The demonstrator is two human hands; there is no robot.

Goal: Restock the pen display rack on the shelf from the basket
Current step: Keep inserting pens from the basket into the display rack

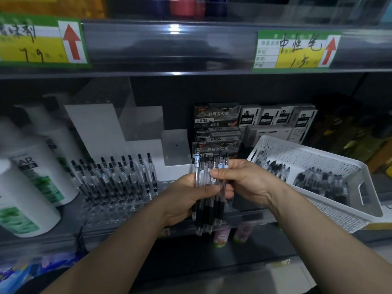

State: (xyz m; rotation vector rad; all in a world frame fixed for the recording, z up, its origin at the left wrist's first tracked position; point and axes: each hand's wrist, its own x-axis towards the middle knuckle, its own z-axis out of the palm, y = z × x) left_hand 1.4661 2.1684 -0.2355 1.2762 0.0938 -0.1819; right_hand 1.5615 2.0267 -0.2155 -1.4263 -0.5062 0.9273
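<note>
Dim shop light, glare on shelf rail [175, 28], bottles [27, 187] blurred at left, wide-angle bend at edges

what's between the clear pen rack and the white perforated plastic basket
Head view: the left hand and right hand grip a bundle of clear black-grip pens there; stacked dark pen boxes stand behind.
</note>
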